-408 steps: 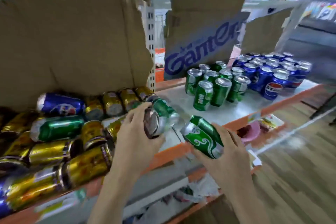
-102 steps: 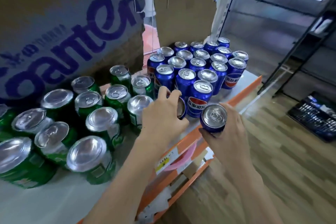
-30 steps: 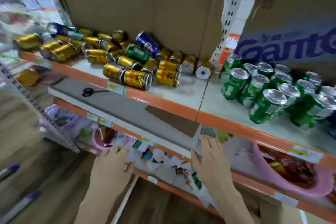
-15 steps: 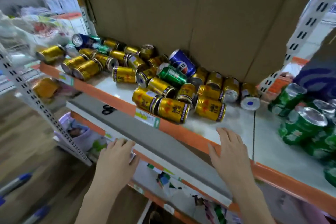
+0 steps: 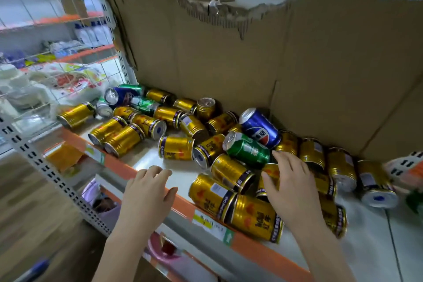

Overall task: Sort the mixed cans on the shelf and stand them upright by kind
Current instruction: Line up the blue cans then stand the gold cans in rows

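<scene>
Many gold cans (image 5: 176,147) lie on their sides across the white shelf (image 5: 146,158) in the head view, mixed with a blue can (image 5: 261,127) and a green can (image 5: 248,149) that rest on the pile near the torn cardboard backing (image 5: 229,59); more blue and green cans lie at the far left end. Left hand (image 5: 148,194) hovers over the orange shelf edge (image 5: 183,207) with fingers loosely extended, holding nothing. Right hand (image 5: 290,188) is spread over the gold cans just beside the green can, fingers straight and gripping nothing.
</scene>
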